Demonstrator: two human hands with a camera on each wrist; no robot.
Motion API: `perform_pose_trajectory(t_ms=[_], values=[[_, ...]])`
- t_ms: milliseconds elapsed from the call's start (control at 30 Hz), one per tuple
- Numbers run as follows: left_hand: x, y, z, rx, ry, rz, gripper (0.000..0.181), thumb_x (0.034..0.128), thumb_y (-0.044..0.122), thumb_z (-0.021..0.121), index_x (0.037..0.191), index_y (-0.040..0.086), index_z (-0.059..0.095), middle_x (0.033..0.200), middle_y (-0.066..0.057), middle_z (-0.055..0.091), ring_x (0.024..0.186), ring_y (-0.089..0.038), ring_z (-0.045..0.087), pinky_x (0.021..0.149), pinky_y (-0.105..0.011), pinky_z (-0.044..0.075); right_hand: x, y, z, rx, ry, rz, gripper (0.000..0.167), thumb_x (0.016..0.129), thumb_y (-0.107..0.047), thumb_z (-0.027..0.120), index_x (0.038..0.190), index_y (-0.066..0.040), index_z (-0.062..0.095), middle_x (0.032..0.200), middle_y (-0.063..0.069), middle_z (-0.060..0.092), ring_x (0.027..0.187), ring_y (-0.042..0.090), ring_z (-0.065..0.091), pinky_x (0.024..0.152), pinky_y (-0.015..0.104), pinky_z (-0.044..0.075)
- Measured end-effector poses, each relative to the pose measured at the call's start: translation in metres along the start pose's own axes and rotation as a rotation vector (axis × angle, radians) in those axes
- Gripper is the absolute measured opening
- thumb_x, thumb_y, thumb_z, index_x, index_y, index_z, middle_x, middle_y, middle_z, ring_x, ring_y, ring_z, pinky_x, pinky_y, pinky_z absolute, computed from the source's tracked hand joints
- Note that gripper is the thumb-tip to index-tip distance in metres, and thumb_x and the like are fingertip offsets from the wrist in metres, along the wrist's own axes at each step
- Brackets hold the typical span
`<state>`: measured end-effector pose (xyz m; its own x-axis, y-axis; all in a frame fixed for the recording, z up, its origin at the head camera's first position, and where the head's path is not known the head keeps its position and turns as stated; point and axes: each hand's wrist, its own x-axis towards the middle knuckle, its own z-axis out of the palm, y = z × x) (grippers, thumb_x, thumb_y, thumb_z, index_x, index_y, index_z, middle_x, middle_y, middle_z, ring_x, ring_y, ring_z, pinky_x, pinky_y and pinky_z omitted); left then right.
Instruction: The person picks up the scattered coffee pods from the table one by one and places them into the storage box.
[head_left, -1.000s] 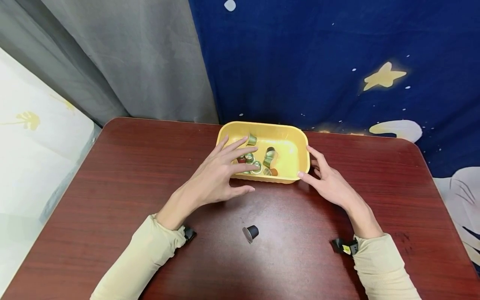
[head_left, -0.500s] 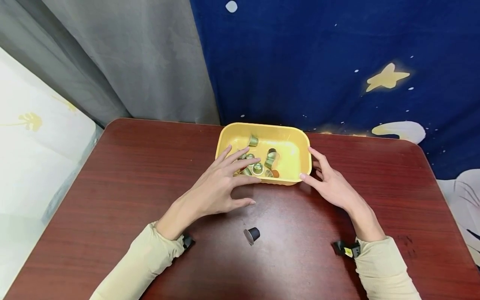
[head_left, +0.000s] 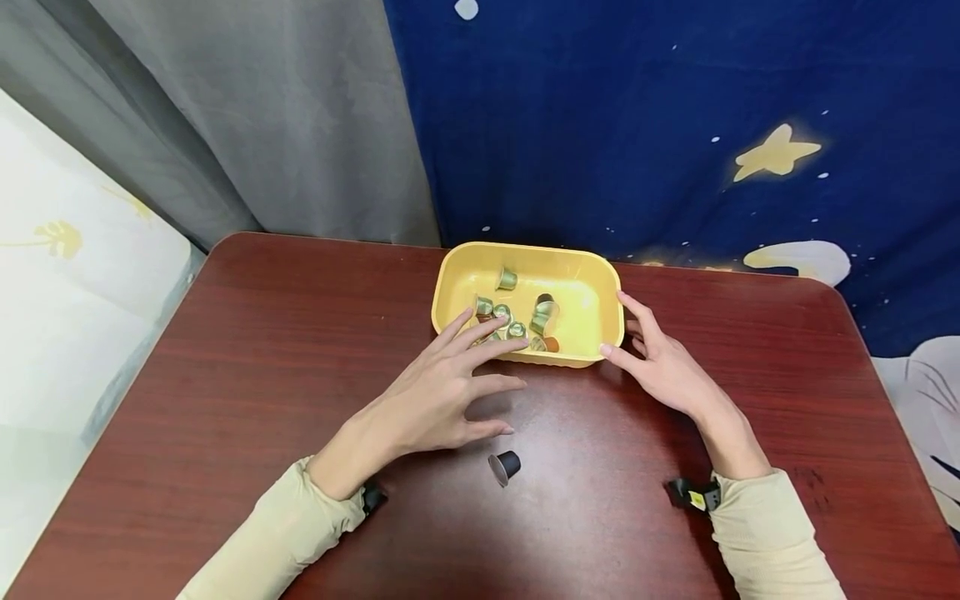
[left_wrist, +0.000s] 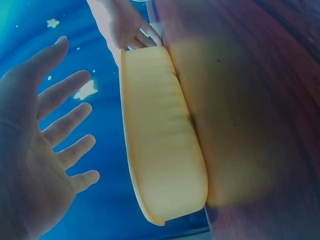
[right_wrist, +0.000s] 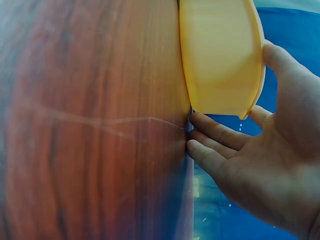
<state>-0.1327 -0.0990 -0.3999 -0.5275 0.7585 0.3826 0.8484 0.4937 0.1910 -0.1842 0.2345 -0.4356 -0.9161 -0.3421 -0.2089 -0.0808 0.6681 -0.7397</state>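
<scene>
A yellow plastic bin [head_left: 581, 267] stands near the back of the table, holding several coffee capsules, mostly green, such as the green capsule [head_left: 507, 279]. A brown-orange capsule [head_left: 552, 344] lies by its near wall. My left hand [head_left: 438, 400], fingers spread and holding nothing, hovers over the bin's near left corner and hides some capsules. On the table just below its thumb, a black coffee capsule [head_left: 505, 467] lies on its side. My right hand [head_left: 663, 367] touches the bin's right near corner, thumb at the near rim and index finger along the right end, in the right wrist view too.
The brown wooden table [head_left: 300, 333] has rounded back corners. Behind it hang a grey curtain [head_left: 315, 125] and a blue curtain [head_left: 585, 125] with stars. Dark straps with devices sit at both wrists.
My left hand has drawn back from over the bin toward the black capsule, its fingers still spread. The right hand stays at the bin's corner.
</scene>
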Motion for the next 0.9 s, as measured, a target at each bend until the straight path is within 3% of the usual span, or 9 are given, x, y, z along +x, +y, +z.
perform_pose_trajectory(t_ms=[367,667,900], values=[[-0.004,0.007,0.001,-0.021,-0.029,0.018,0.048,0.0806,0.051,0.077,0.116,0.020,0.075,0.147,-0.005,0.050,0.147,-0.031,0.026,0.119,-0.056,0.009,0.000,0.000,0.000,-0.002,0.002,0.001,0.085,0.096,-0.051,0.060,0.159,-0.037,0.005,0.149,0.022,0.041,0.137,0.041,0.041,0.110,0.055,0.033],[-0.007,0.011,0.000,-0.014,-0.050,0.054,0.051,0.0839,0.055,0.073,0.122,0.021,0.073,0.155,-0.005,0.041,0.151,-0.029,0.015,0.120,-0.053,0.010,0.000,0.000,0.000,0.003,0.004,-0.001,0.085,0.096,-0.051,0.060,0.159,-0.037,0.006,0.148,0.022,0.043,0.137,0.041,0.042,0.111,0.055,0.033],[-0.011,0.014,0.002,-0.042,-0.089,0.061,0.057,0.0808,0.058,0.072,0.125,0.022,0.070,0.157,-0.004,0.037,0.151,-0.028,0.013,0.120,-0.055,0.008,0.001,0.002,0.001,0.004,0.008,-0.007,0.084,0.096,-0.050,0.061,0.159,-0.037,0.007,0.148,0.022,0.043,0.136,0.041,0.043,0.111,0.055,0.033]])
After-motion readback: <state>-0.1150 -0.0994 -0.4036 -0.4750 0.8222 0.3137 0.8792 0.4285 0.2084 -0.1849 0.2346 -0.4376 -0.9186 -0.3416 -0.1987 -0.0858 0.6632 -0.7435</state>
